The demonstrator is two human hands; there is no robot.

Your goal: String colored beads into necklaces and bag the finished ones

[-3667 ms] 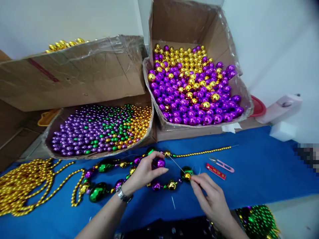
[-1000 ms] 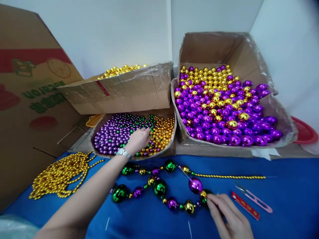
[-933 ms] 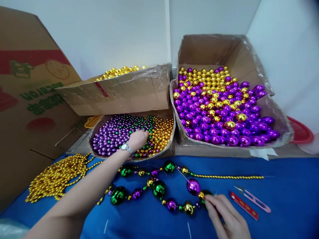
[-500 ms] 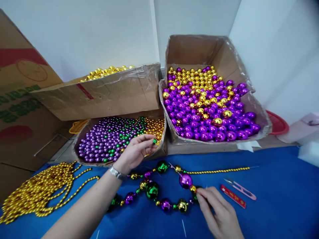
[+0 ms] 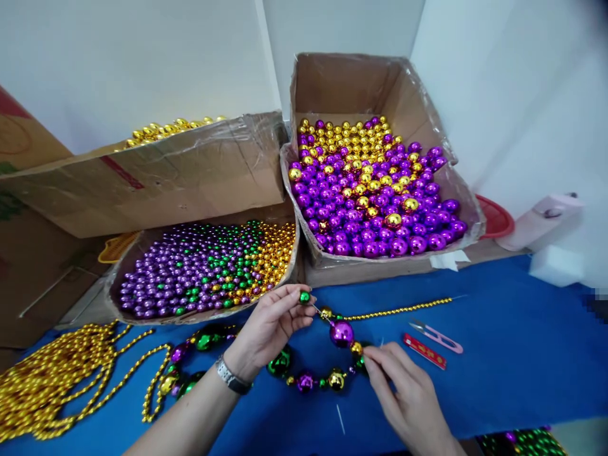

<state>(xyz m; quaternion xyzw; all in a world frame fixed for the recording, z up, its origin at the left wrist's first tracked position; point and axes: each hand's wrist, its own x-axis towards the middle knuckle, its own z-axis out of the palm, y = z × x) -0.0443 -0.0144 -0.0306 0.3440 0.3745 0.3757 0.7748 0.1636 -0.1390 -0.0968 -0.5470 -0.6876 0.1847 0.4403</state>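
Note:
My left hand (image 5: 270, 324) pinches a small green bead (image 5: 304, 296) at the tip of a thin needle (image 5: 319, 310). A strand of large purple, green and gold balls (image 5: 304, 381) curves across the blue cloth (image 5: 498, 373) below it. A big purple ball (image 5: 341, 333) sits highest on the strand. My right hand (image 5: 403, 396) pinches the strand beside a small gold bead (image 5: 356, 348). A thin gold bead string (image 5: 399, 310) runs off to the right.
A low box of small purple, green and gold beads (image 5: 199, 269) stands behind my left hand. A taller box of bigger purple and gold balls (image 5: 370, 190) is to the right of it. Thread snips (image 5: 437, 335) and a red tool (image 5: 424, 351) lie right. Gold bead strands (image 5: 52, 373) pile left.
My left hand left the low box with a small green bead and brought it down to the needle tip. My right hand stayed on the strand.

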